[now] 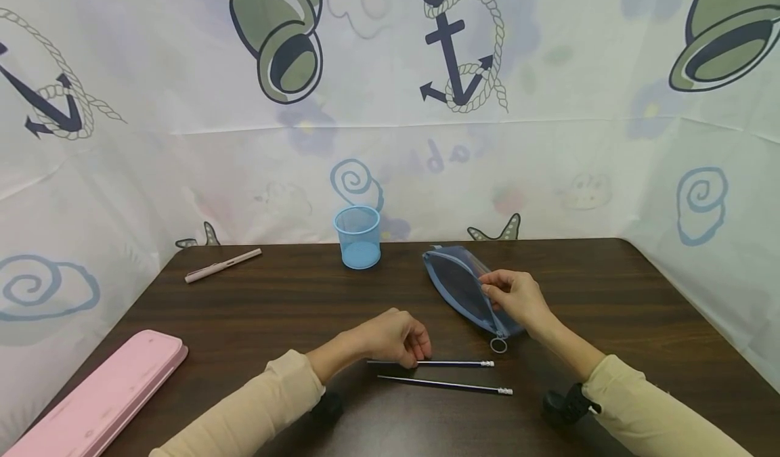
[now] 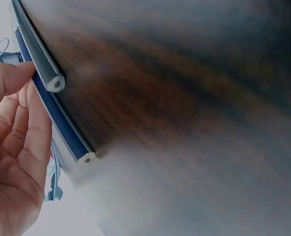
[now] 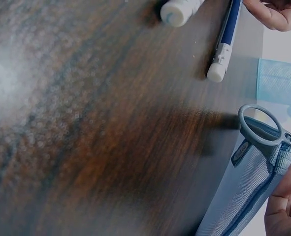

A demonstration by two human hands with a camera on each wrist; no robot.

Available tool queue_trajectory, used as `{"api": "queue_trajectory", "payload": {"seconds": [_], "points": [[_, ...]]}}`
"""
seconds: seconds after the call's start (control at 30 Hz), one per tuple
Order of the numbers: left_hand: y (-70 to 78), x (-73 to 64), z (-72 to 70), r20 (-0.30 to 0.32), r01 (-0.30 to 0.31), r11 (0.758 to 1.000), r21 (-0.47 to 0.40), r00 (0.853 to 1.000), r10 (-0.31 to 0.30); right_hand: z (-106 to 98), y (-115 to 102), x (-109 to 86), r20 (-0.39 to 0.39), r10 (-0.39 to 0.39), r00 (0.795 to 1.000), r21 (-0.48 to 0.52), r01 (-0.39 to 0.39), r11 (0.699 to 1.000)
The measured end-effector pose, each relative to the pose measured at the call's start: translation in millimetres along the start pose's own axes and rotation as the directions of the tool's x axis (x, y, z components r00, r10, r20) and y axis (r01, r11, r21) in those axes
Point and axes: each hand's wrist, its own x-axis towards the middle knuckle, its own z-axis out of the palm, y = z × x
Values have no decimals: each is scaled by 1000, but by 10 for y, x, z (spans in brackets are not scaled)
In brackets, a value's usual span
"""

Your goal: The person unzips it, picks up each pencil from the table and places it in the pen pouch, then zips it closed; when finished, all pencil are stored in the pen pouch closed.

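1. Left hand [image 1: 399, 338]: thumb and fingertips pinch the far pencil [image 1: 457, 363] toward its plain end, leaving the eraser end pointing to 3 o'clock; whether it is lifted I cannot tell.
2. Right hand [image 1: 518, 301]: thumb and fingers pinch one side of the mesh pouch [image 1: 451, 281], at the left hand's 2 o'clock; this grip likely keeps its mouth gaping; the zipper ring [image 1: 498, 352] hangs at the near end.
3. Near pencil [image 1: 451, 384]: at the left hand's 4 o'clock, roughly alongside the held one, untouched; probably laid so for easy reach.
4. Farther out: blue cup [image 1: 359, 252] at 11 o'clock, pen [image 1: 222, 266] at 10, pink case [image 1: 116, 396] nearly at 9; all stand apart from both hands, perhaps to leave working room on the table [image 1: 274, 301].
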Motion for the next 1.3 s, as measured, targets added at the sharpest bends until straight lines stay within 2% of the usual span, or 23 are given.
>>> {"api": "queue_trajectory", "payload": {"seconds": [0.1, 0.23, 0.33, 0.43, 0.5, 0.57, 0.63, 0.7, 0.83, 0.9, 0.93, 1.0, 1.07, 1.3], "points": [[-17, -6, -39, 29, -19, 1000, 18, 999, 18, 4, 6, -1, 3, 0, 1000, 0, 0, 1000], [-55, -18, -157, 77, -33, 999, -7, 996, 34, 4, 8, 0, 6, -5, 1000, -2, 5, 1000], [-86, -8, -266, 92, 31, 996, -88, 995, -23, -1, 10, 4, 2, -10, 1000, -3, 10, 1000], [-114, 26, -350, 86, 139, 968, -208, 989, -124, -3, 6, 9, -4, -13, 1000, -5, 13, 1000], [-128, 65, -371, 81, 211, 924, -318, 977, -196, -1, 4, 12, -7, -13, 1000, -6, 13, 1000], [-135, 122, -361, 68, 254, 872, -419, 966, -249, 2, 1, 12, -9, -10, 1000, -7, 10, 1000], [-134, 192, -323, 60, 282, 795, -537, 953, -298, 8, -2, 10, -9, -9, 1000, -10, 9, 1000], [-117, 275, -273, 54, 293, 700, -651, 938, -342, 13, -6, 9, -10, -9, 1000, -12, 9, 1000], [-48, 472, -173, 27, 254, 516, -818, 913, -407, 22, -15, 7, -17, -13, 1000, -15, 13, 1000], [-4, 571, -133, 4, 224, 449, -865, 898, -439, 25, -18, 6, -19, -14, 1000, -14, 14, 1000], [15, 617, -114, -10, 206, 425, -881, 892, -453, 25, -20, 6, -18, -14, 1000, -13, 14, 1000], [55, 691, -79, -40, 169, 389, -906, 879, -475, 23, -24, 4, -15, -13, 1000, -12, 13, 1000], [91, 753, -41, -69, 142, 377, -915, 866, -496, 21, -27, -1, -10, -14, 1000, -9, 14, 1000], [204, 903, 99, -194, 50, 415, -909, 829, -525, 18, -27, -14, -3, -22, 1000, -15, 22, 1000]]}}
